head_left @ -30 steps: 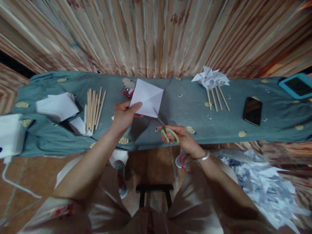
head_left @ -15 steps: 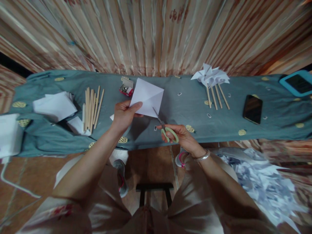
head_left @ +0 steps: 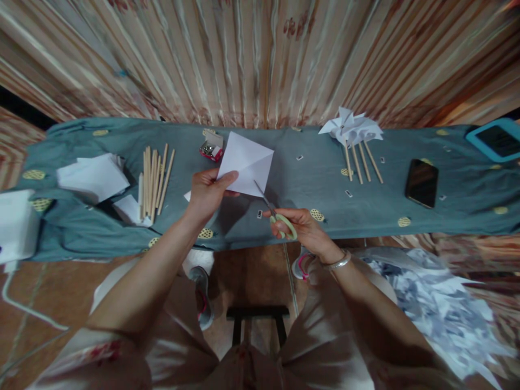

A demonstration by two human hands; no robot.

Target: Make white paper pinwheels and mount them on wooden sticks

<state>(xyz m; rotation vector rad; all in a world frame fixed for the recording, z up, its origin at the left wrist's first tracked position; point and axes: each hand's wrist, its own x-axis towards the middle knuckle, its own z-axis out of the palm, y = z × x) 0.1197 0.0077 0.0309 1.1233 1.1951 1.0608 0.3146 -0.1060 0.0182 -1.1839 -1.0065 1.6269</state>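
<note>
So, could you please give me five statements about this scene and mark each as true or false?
1. The left hand holds a creased sheet of white paper. True.
2. The scissors are in the left hand. False: the right hand holds them by their pale green handles.
3. The loose wooden sticks lie to the left of the left hand. True.
4. The black smartphone lies to the left of the paper pinwheels. False: it lies to their right.
5. The paper pinwheels are on sticks that point toward the person. True.
</note>
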